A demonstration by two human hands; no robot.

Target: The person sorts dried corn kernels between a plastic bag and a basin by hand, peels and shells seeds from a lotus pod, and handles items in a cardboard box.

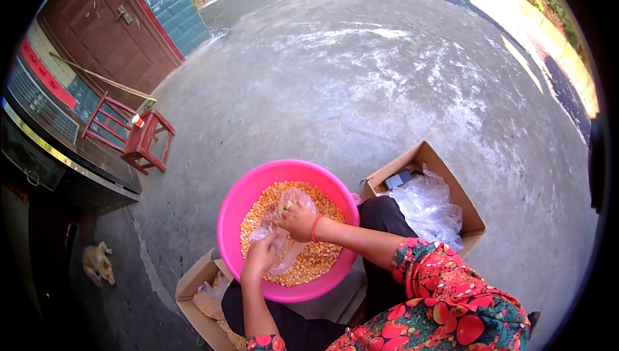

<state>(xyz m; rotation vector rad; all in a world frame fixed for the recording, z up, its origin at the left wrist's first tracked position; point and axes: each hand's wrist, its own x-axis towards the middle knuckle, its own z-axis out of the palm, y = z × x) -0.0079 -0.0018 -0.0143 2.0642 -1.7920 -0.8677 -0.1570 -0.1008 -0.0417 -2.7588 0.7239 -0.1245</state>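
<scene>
The left hand (260, 257) had its grip almost closed on the edge of a thin, clear bag (285, 253). The right hand (298, 222) had bent fingers at the bag, but one could not tell how tight its grip was or if it held any corn (324, 259). The bag was over the corn in the pink tub (230, 225). Keeping it wide and low seemed best, to stop spills.
</scene>
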